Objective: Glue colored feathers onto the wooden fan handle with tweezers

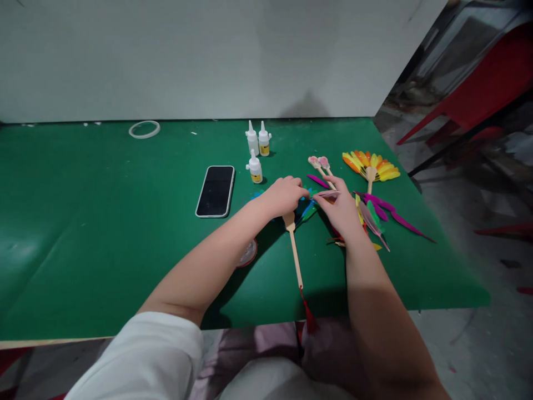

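A wooden fan handle [295, 255] with a red tassel [310, 319] lies near the table's front edge, with blue and green feathers [309, 210] fanned around its top. My left hand [287, 195] rests over the fan's top, fingers bent down onto the feathers; whatever its fingertips hold is hidden. A pale pinkish feather [327, 194] is pinched between the thumb and fingers of my right hand [342, 208], its end at the right side of the fan. Loose coloured feathers [375, 216] lie just right of that hand.
Several glue bottles [255, 169] stand behind my left hand, and a phone [215, 191] lies to their left. A yellow-orange feather fan [370, 166] is at the right. A round dish [248, 254] sits partly under my left forearm. A clear ring [144, 129] lies far left.
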A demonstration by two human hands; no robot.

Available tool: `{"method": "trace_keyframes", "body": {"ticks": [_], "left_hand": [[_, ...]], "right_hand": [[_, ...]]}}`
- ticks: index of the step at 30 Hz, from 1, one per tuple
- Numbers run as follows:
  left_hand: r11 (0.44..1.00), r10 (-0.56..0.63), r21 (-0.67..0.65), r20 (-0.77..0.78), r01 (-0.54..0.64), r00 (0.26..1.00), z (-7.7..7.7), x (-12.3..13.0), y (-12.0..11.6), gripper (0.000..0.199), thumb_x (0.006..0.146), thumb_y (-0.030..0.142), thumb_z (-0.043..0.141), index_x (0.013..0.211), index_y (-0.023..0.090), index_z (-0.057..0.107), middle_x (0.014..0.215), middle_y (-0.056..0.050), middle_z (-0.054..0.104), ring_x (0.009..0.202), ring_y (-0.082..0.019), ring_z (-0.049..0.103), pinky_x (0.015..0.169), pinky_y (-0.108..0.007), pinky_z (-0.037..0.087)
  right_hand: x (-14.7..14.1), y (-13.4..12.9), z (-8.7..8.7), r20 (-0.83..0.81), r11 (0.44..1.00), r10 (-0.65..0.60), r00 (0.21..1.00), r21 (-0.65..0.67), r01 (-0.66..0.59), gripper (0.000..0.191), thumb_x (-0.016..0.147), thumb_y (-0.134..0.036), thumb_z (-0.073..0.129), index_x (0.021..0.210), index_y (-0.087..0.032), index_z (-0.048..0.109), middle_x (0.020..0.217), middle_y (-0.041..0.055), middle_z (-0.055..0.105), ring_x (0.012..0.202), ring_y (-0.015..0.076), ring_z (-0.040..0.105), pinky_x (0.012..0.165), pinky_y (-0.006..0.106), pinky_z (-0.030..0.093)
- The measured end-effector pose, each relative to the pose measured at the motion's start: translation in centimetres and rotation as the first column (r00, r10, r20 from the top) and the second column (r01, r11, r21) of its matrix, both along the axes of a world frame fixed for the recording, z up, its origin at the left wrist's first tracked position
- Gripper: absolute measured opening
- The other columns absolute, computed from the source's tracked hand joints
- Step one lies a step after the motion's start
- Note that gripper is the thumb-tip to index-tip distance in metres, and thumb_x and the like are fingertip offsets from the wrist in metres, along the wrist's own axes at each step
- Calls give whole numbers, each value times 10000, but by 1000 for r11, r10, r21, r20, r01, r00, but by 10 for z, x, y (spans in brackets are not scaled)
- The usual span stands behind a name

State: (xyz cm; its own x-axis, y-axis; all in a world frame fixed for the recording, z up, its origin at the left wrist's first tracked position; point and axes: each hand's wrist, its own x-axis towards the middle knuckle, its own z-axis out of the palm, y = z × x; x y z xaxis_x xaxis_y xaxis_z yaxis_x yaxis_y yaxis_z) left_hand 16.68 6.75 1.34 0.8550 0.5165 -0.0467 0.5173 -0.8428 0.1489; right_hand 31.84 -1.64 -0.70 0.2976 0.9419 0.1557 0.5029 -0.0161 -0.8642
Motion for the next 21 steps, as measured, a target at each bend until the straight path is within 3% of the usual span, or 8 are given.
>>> {"method": "trace_keyframes", "body": {"ticks": [21], "left_hand": [[1000, -17, -6, 1, 17, 1000, 1, 1, 0, 417, 821, 77, 420, 1127, 245, 649, 1070, -108, 593, 958, -230, 535, 759, -336, 406]], "right_hand": [[0, 0, 0, -11, 1000, 4, 1000, 6, -4, 465, 737, -258, 634, 1183, -285, 502, 1096, 43, 675, 825, 190, 675, 840, 414, 521]]}}
